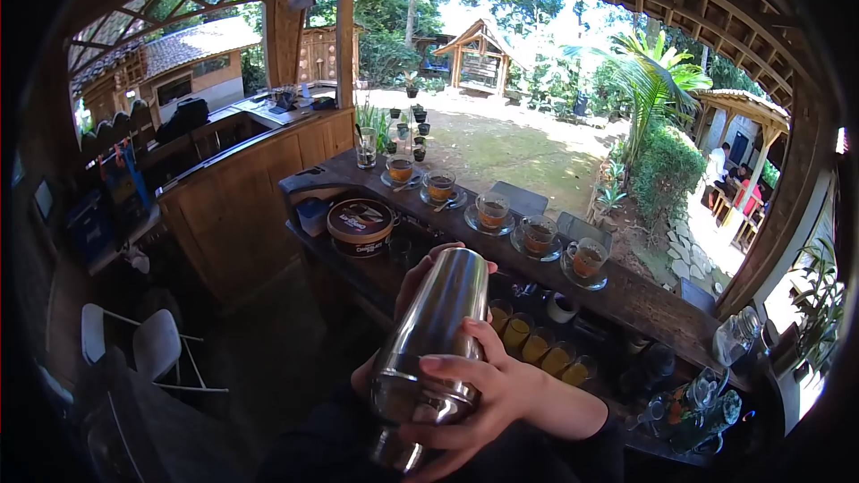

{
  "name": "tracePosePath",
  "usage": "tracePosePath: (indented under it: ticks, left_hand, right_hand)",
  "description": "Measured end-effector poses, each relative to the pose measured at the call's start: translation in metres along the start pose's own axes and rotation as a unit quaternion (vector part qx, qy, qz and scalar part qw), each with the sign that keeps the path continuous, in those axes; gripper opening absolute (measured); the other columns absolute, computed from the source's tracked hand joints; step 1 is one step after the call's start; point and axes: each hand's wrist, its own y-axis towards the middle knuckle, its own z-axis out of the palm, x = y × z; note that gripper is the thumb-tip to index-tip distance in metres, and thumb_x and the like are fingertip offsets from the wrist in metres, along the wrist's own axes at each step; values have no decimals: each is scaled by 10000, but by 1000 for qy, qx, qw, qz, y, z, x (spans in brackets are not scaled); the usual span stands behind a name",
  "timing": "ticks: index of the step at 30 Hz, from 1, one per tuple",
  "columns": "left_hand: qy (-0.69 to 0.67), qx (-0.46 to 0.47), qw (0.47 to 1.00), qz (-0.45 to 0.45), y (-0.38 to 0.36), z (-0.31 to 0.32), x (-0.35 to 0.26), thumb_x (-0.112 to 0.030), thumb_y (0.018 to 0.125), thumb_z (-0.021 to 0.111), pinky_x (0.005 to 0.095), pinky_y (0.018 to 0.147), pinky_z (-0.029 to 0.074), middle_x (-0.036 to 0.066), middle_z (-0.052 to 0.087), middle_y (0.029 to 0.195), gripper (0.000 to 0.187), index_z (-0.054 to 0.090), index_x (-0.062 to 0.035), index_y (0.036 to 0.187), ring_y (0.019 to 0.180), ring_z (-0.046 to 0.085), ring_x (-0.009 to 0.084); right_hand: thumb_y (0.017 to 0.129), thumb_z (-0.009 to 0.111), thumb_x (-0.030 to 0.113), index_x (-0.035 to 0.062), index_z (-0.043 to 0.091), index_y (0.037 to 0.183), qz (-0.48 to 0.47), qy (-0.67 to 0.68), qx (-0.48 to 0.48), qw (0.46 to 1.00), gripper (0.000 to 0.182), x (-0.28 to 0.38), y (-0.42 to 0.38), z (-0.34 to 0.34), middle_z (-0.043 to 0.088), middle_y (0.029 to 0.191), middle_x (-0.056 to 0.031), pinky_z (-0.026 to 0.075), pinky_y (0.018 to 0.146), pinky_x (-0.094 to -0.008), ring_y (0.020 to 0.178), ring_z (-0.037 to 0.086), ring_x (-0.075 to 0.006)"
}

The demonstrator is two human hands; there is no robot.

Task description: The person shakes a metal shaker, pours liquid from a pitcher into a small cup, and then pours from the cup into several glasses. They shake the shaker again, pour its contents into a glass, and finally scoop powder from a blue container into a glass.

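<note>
Both my hands hold a steel cocktail shaker (434,331), tilted with its flat base pointing up and away and its capped end down toward me. My right hand (501,389) wraps round its right side and lower end, fingers spread over the metal. Behind the shaker is my left hand (413,284), mostly hidden, with fingertips showing by the base. Past the shaker, glass cups of amber drink stand on saucers along the counter, among them a near cup (587,259) and a middle cup (492,211). Glasses of yellow liquid (537,345) line the lower shelf to the right.
A round brown tub (360,225) sits on the lower shelf at left, near a tall glass (366,150) on the wooden counter (626,295). Glass jugs (716,411) stand at right. A white folding chair (157,344) is at lower left. People (741,183) sit outside.
</note>
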Motion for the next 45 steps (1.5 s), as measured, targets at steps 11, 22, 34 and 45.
tracePosePath:
  ticks: [11, 22, 34, 45]
  left_hand:
    - [-121, -164, 978, 40, -17, -86, 18, -385, 927, 441, 413, 795, 516, 143, 522, 1183, 431, 446, -94, 1244, 1016, 565, 271]
    - [34, -312, 944, -100, 33, -73, 114, -382, 948, 353, 430, 852, 500, 139, 550, 1148, 453, 466, -38, 1220, 1003, 583, 292]
    - [57, -63, 966, -243, 114, 16, 222, -382, 948, 432, 389, 812, 516, 87, 471, 1139, 403, 311, -145, 1250, 1006, 563, 218]
    - [61, 43, 923, -377, 135, 86, 294, -434, 945, 401, 365, 805, 506, 92, 507, 1183, 466, 334, -159, 1315, 1042, 559, 203]
  right_hand:
    - [663, 743, 237, 442, 485, 1162, 35, -58, 33, 997, 598, -13, -28, 1, 466, 1232, -11, 299, 928, -656, 1179, 412, -397]
    - [670, 780, 167, 425, 467, 1173, 361, -52, -132, 921, 646, 1, -123, -61, 417, 1246, -93, 379, 911, -603, 1198, 369, -474]
    - [583, 833, 192, 304, 90, 1352, 321, -487, -168, 795, 1075, 95, -96, -182, 270, 1343, -241, 356, 994, -472, 1228, 357, -328]
    - [583, 844, 174, 248, 41, 1367, 254, -615, -136, 734, 1124, 154, -72, -237, 290, 1358, -181, 426, 974, -423, 1183, 414, -329]
